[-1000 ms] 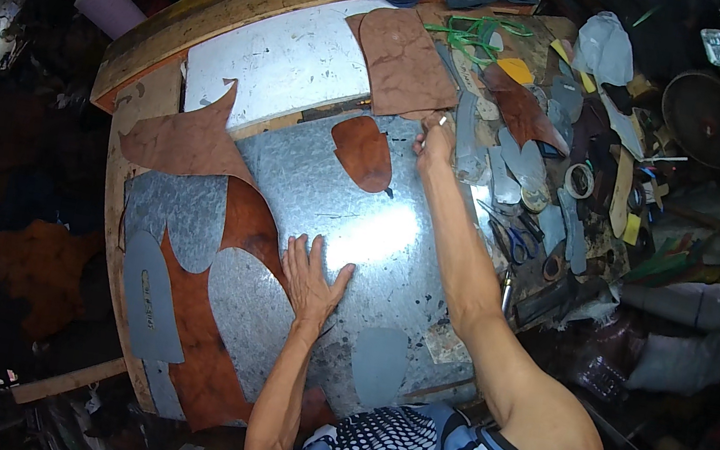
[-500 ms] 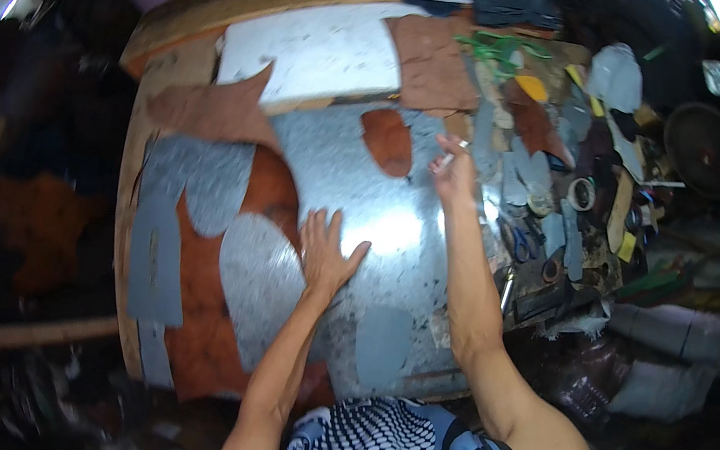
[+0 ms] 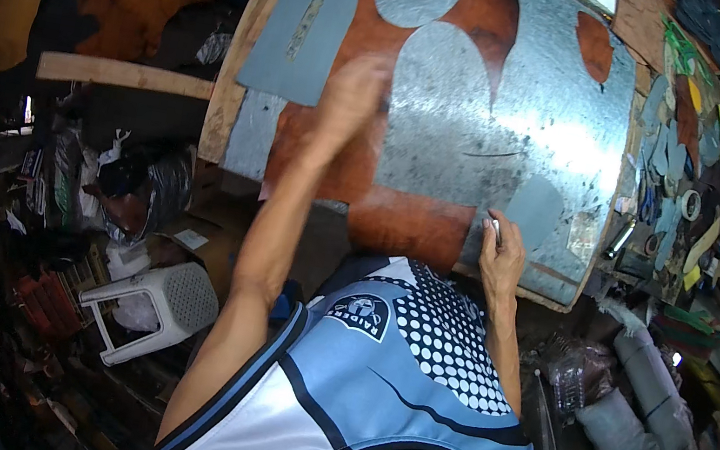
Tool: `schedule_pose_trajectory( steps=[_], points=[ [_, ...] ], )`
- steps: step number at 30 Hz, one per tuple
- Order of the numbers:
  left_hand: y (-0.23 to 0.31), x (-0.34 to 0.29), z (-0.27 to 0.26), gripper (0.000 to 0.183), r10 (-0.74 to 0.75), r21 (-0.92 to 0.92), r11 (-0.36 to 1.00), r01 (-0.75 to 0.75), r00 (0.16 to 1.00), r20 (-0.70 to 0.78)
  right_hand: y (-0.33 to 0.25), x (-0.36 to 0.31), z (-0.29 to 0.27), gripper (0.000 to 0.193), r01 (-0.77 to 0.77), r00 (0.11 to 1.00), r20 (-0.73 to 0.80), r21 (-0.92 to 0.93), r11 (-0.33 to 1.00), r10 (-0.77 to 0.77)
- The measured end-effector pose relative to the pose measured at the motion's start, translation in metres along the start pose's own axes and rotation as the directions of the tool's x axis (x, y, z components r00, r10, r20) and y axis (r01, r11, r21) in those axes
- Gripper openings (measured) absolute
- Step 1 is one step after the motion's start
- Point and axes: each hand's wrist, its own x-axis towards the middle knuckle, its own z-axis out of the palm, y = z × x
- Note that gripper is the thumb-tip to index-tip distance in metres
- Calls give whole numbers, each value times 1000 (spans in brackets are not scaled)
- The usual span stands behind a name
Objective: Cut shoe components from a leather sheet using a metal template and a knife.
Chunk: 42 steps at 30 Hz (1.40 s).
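My left hand [image 3: 354,100] is over the brown leather [image 3: 334,150] at the left of the work table, its fingers smeared by motion. The leather lies on a shiny grey metal sheet [image 3: 529,110], which shows through its rounded gaps. Beside that hand rests a smooth grey template [image 3: 264,59] with a slot. At the sheet's near edge, my right hand [image 3: 502,259] is closed round a small pen-like tool [image 3: 496,225], mostly hidden by the fingers. Next to it lies a smaller rounded grey template [image 3: 533,213]. A brown leather oval [image 3: 593,47] sits farther back.
Scraps, a tape roll [image 3: 691,204] and a silvery tool [image 3: 622,238] crowd the table's right side. A wooden plank [image 3: 125,76] juts from its left edge. A white plastic stool [image 3: 188,297] lies tipped at lower left. Wrapped rolls [image 3: 658,395] stand at lower right.
The view has swung left and nearer to my body. My left hand has moved from the bare sheet onto the leather. My right hand has come back from the far side to the near edge.
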Motion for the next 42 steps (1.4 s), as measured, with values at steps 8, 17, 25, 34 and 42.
schedule_pose_trajectory(
  steps=[8,17,25,34,42],
  points=[
    [-52,-146,-150,37,-424,337,834,438,898,-116,-34,-31,47,44,78,989,-101,-281,956,-110],
    [-25,-167,-106,47,-352,136,930,342,935,52,-29,16,19,21,-79,981,-172,77,994,91],
    [-39,-151,-99,46,-476,-386,787,480,872,113,-43,79,-14,31,-54,889,-443,-347,936,-113],
    [-77,-79,-105,79,-283,491,824,282,956,-74,29,53,-9,39,-152,920,-393,-348,925,4],
    [-100,-6,-85,106,-607,613,601,514,792,-69,33,47,-3,35,-107,937,-348,-309,945,-7]
  ],
)
